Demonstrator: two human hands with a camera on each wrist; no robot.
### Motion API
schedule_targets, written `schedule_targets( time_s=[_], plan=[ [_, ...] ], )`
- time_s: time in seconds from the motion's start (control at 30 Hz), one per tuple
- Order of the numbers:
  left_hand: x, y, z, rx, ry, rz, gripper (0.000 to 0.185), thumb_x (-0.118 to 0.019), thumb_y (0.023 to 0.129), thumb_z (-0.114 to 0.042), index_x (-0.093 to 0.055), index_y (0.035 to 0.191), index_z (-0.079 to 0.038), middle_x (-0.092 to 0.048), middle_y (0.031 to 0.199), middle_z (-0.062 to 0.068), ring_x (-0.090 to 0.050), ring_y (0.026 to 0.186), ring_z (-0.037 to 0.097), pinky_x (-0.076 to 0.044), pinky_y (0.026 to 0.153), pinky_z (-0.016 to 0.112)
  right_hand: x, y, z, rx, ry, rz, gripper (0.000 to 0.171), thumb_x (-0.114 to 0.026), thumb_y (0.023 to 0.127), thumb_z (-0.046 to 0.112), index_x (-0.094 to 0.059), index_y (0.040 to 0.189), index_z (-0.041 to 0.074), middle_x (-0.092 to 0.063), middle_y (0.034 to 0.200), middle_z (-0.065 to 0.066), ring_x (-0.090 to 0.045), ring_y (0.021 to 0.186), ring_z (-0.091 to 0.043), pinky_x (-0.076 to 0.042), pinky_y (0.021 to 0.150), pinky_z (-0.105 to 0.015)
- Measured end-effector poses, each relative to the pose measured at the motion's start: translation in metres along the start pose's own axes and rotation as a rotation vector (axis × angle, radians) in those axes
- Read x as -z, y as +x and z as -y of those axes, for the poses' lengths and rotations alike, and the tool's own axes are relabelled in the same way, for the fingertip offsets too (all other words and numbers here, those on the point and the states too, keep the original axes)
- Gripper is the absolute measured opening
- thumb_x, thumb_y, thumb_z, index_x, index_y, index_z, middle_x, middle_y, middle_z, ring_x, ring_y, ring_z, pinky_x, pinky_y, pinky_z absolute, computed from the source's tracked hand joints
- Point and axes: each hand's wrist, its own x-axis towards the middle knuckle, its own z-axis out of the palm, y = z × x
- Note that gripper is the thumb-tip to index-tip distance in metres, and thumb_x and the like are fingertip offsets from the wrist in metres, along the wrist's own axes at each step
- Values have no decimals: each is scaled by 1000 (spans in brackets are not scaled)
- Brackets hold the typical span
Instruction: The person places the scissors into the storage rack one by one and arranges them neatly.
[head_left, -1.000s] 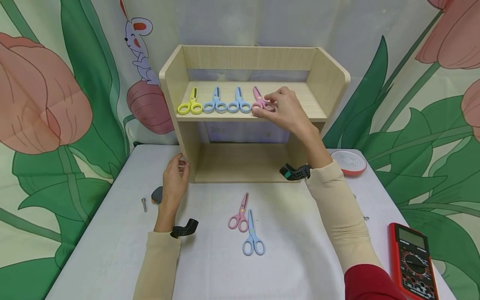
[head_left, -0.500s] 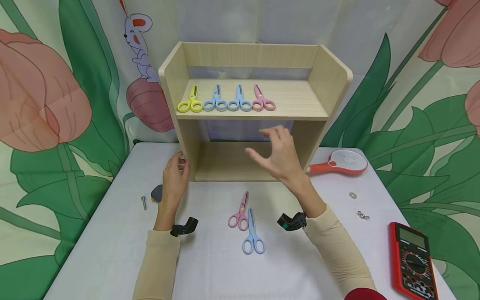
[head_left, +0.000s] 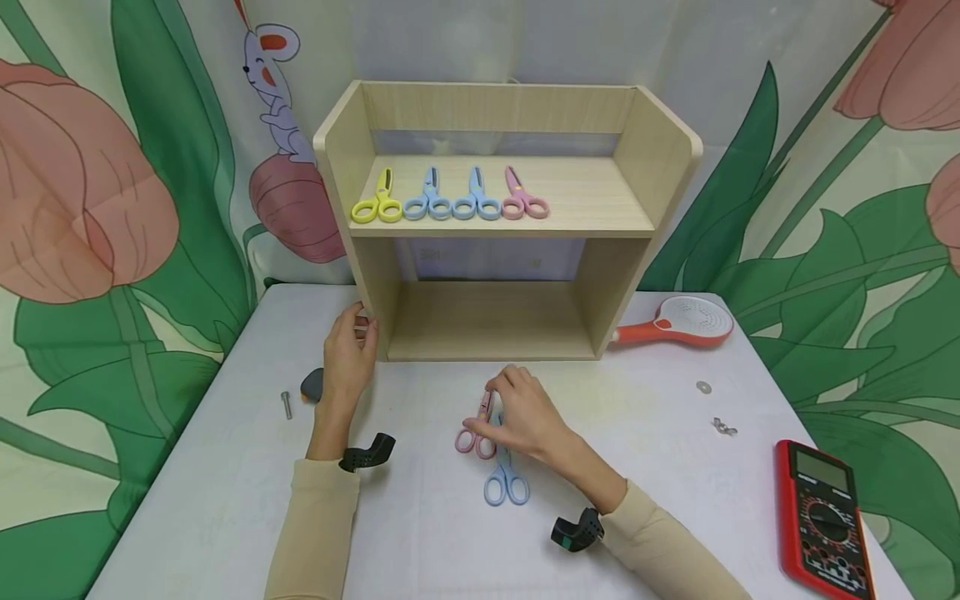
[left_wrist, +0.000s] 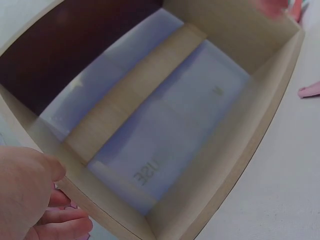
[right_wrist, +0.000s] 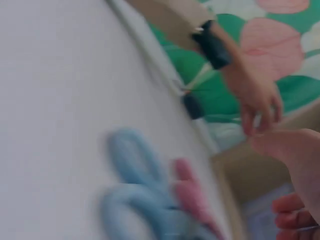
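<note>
Two scissors lie on the table in the head view, a pink pair (head_left: 467,440) and a light blue pair (head_left: 506,486). My right hand (head_left: 525,417) is over them, thumb and fingers spread apart around the pink pair's blades. In the blurred right wrist view, the blue scissors (right_wrist: 135,185) and pink scissors (right_wrist: 192,195) show beyond the parted thumb and fingers. My left hand (head_left: 348,354) touches the left side panel of a wooden shelf (head_left: 491,321), one fingertip at the panel's front edge. Yellow scissors (head_left: 377,200), two blue pairs and a pink pair line the upper board.
A white-and-red paddle-shaped object (head_left: 678,322) lies right of the shelf. Nearer are a washer (head_left: 703,387), a wing nut (head_left: 724,427) and a red multimeter (head_left: 825,517). On the left lie a bolt (head_left: 287,405) and a dark rounded object (head_left: 312,386).
My right hand has left the pink scissors on the upper board and come down to the pink pair on the table. The left hand has stayed at the shelf's side.
</note>
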Motion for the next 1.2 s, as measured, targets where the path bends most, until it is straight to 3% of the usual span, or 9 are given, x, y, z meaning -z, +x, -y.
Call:
schedule_targets(
  time_s=[0.23,0.43,0.6,0.77,0.9,1.07,1.2],
  plan=[
    [1,0,-1,15,4,5,41,-58,101,-14,-51,138,4,-62,114,25,-69,101,38,-61,86,49,-34,-18,10,-72,-192,106,66,-72,69,75,-61,79,11,-55,83,-3,-50,78,-20,-46,67,-32],
    [0,-1,-2,3,3,-2,40,-58,101,-12,-52,137,4,-62,113,26,-69,100,38,-61,85,50,-50,-19,16,-111,-344,44,77,-66,69,81,-64,82,5,-57,78,-5,-54,73,-23,-43,60,-34],
    [0,-1,-1,2,5,-1,41,-59,101,-13,-52,137,4,-62,113,25,-69,100,38,-61,85,49,-52,-16,20,-98,-381,-14,59,-68,73,64,-62,78,6,-53,73,-4,-51,68,-22,-39,56,-33],
    [0,-2,-1,10,9,1,41,-58,101,-13,-52,138,4,-62,114,25,-69,100,38,-61,84,49,-48,-14,20,-62,-330,-29,39,-68,69,47,-55,71,10,-47,69,-1,-45,62,-18,-37,51,-29],
    [0,-3,-2,13,9,-1,41,-59,101,-14,-52,138,3,-63,113,25,-70,99,37,-61,84,49,-35,-12,20,-37,-215,-11,33,-69,68,41,-53,71,12,-44,71,1,-39,58,-11,-38,45,-23],
    [-1,-2,0,-14,16,-19,40,-58,101,-12,-52,137,5,-62,111,26,-69,98,39,-61,82,50,3,-4,26,17,-60,-30,42,-75,66,42,-62,88,9,-53,85,1,-46,65,-6,-44,52,-19],
    [-1,-2,1,-22,26,-27,40,-57,100,-11,-52,136,5,-62,111,25,-69,97,39,-61,82,49,42,8,29,171,14,-175,48,-79,67,38,-63,100,8,-57,95,-2,-54,74,-9,-50,58,-20]
  ],
)
